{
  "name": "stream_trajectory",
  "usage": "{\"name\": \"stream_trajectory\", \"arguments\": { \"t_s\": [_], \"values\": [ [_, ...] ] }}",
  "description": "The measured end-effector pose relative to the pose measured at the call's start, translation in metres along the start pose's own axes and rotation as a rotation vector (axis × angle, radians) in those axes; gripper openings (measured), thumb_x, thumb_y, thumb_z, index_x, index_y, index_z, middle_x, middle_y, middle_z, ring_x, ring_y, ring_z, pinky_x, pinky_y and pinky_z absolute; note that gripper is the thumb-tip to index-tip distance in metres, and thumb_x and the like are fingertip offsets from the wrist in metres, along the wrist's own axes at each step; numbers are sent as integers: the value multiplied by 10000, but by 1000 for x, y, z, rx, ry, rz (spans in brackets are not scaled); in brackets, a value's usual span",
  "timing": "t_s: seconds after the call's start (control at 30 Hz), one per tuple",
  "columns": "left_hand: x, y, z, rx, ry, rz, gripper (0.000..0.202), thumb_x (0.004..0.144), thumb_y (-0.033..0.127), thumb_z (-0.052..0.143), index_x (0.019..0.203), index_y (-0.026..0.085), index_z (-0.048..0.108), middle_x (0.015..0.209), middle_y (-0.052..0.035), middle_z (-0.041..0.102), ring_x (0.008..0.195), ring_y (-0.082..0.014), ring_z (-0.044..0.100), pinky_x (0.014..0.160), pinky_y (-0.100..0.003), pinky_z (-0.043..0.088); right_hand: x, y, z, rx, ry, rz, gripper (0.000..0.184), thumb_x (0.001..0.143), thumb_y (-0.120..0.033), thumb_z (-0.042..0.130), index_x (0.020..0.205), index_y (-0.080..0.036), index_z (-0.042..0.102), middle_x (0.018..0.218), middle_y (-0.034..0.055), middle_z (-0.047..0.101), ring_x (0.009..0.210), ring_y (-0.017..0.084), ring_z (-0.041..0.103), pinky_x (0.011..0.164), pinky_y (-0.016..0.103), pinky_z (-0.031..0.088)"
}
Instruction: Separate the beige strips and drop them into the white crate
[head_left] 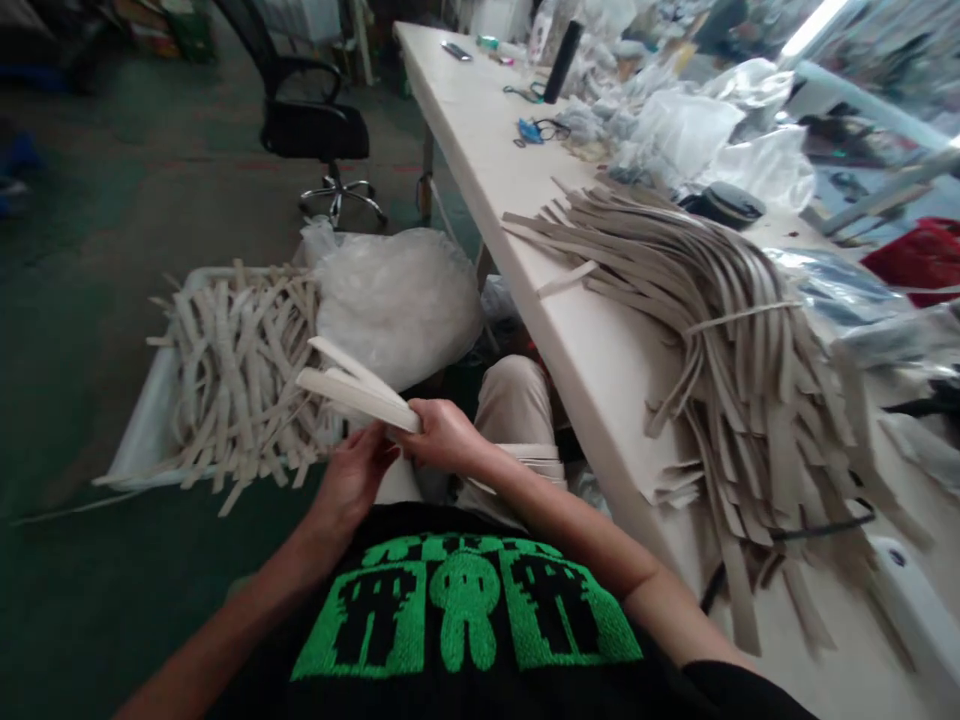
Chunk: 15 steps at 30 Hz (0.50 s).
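Gripping a few pale strips (349, 397) in the right hand (446, 432), out left of the knee (514, 395), with far ends fanned toward the tub (139, 440). In close with the left hand (356, 475), fingers bent just under the bundle; cannot tell from here whether pinching or merely steadying.

Watch for the top strip (360, 369), splayed away from the rest: could slide free with any slackening of the right-hand grasp. Could snag, too, on the crisscrossed pile (232, 370) in that tub, with so many tips poking past the rim. Could even scatter the short ends (679, 487) near the table edge with an outward swing of the right elbow (649, 590).

Now across the table (581, 365): a big heap of strips (795, 420), cinched by a band (742, 318), then crumpled plastic (675, 130), a black cylinder (562, 62), a phone (456, 52). Down beside the tub, a bulging bag (401, 300); beyond, a swivel chair (319, 130) on dark green floor (82, 230).
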<state>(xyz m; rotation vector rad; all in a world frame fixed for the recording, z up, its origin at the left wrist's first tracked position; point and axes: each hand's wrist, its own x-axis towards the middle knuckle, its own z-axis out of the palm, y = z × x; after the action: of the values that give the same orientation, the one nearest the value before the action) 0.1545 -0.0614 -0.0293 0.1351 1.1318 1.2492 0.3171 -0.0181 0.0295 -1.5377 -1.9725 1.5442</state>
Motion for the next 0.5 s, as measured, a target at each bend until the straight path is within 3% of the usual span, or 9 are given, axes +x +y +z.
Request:
{"name": "stream_trajectory", "arguments": {
  "t_s": [0.07,0.2,0.4,0.5],
  "values": [
    [2,-4,4,-28,-34,32,329,591,342,943,752,152,728,749,-19,714,656,-127,625,634,-240,518,1,5,2,56,-3,-12,146,911,-301,643,903,-155,631,705,-5,706,536,94,625,485,168,415],
    [4,0,2,-93,66,116,335,568,315,963,738,157,720,753,-11,709,653,-107,606,624,-223,478,-3,18,-2,118,-79,7,151,898,-289,636,964,-154,644,684,-7,695,534,109,629,474,177,433],
    [-4,-15,12,-28,-145,45,421,593,469,941,733,128,738,726,-26,691,669,-130,599,658,-257,477,-4,21,-3,168,22,5,248,865,-403,673,923,-164,636,666,2,683,518,126,611,474,210,469],
    [0,-14,12,-78,-103,103,449,543,483,961,739,144,743,745,-21,701,683,-128,599,653,-246,464,-11,22,-8,208,-24,43,287,849,-436,675,934,-164,640,692,22,705,536,140,624,491,228,496]
  ]
}}
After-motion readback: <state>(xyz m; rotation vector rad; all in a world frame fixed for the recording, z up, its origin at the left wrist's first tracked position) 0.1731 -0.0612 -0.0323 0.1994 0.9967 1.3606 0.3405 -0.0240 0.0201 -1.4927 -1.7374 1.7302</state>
